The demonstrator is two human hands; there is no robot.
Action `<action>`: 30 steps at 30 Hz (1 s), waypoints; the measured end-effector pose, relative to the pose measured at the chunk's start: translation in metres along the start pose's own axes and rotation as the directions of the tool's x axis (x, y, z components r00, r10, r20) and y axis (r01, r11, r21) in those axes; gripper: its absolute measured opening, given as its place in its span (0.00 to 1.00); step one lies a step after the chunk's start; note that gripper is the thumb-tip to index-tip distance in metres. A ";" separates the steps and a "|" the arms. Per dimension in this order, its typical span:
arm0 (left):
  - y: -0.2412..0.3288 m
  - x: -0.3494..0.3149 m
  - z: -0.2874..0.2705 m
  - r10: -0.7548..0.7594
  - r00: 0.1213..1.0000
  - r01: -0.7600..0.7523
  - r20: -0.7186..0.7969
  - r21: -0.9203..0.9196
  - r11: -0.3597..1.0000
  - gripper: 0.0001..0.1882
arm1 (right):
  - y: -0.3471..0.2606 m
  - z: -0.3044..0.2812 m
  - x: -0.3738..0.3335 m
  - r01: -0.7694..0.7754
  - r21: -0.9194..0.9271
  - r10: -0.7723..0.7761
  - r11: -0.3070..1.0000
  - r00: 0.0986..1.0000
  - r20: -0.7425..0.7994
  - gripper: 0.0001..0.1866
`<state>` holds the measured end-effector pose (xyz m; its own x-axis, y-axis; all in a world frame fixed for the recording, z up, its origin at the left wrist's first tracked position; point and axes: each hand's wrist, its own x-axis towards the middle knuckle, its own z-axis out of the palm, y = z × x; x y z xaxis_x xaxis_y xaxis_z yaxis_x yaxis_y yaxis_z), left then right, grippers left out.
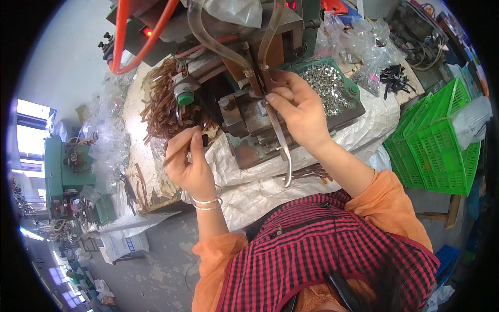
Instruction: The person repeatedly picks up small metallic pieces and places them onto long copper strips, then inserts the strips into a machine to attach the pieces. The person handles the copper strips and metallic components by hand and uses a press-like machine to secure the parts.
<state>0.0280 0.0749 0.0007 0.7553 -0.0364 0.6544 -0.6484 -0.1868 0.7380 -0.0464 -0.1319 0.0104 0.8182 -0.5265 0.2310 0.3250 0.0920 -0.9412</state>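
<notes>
My left hand is closed in a pinch around a narrow brown strip, left of the bench machine. A small black piece shows by its fingertips; whether it belongs to the strip I cannot tell. My right hand is at the machine's metal tooling, fingers bent and pressed together beside the upright post under the clear tubes. What those fingers grip, if anything, is hidden. A bent metal lever runs down from the tooling past my right thumb.
A heap of brown strips lies left of the machine, near a green push button. Small shiny metal pieces fill a green tray at right. Beyond stand a green crate, black strips and plastic bags.
</notes>
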 end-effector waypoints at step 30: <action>0.043 -0.056 0.034 0.457 0.832 -0.472 0.315 -0.032 0.881 0.14 | 0.070 -0.140 0.032 0.272 -0.962 -0.349 -0.002 0.901 0.256 0.09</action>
<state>-0.0390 0.0351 -0.0099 0.3622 -0.4252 0.8295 -0.9307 -0.1162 0.3469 -0.0636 -0.2608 -0.0822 0.7454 -0.2905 0.6000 -0.2340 -0.9568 -0.1725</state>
